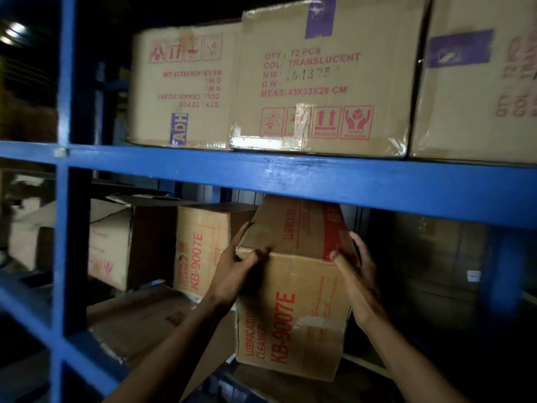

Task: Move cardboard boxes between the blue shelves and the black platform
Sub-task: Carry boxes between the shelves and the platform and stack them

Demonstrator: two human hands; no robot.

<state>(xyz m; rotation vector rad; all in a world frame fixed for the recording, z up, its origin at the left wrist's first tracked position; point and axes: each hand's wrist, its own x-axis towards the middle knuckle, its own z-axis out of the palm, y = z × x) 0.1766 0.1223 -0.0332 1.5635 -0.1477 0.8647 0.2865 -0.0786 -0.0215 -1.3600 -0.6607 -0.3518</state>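
Observation:
A cardboard box [302, 289] printed "KB-9007E" in red stands on the lower level of the blue shelves [290, 175], its top just under the shelf beam. My left hand [238, 263] grips its upper left corner, thumb on the front face and fingers along the left side. My right hand [356, 269] holds the upper right edge, fingers curled onto the top. A second "KB-9007E" box [200, 248] sits just left of it, further back. The black platform is not in view.
Three large boxes fill the upper shelf: an upside-down one [180, 88], a "TRANSLUCENT" one [322, 82] and one at the right edge [479, 82]. A box with a loose flap [113, 242] and a flattened carton [139, 318] lie lower left. A blue upright [68, 199] stands at left.

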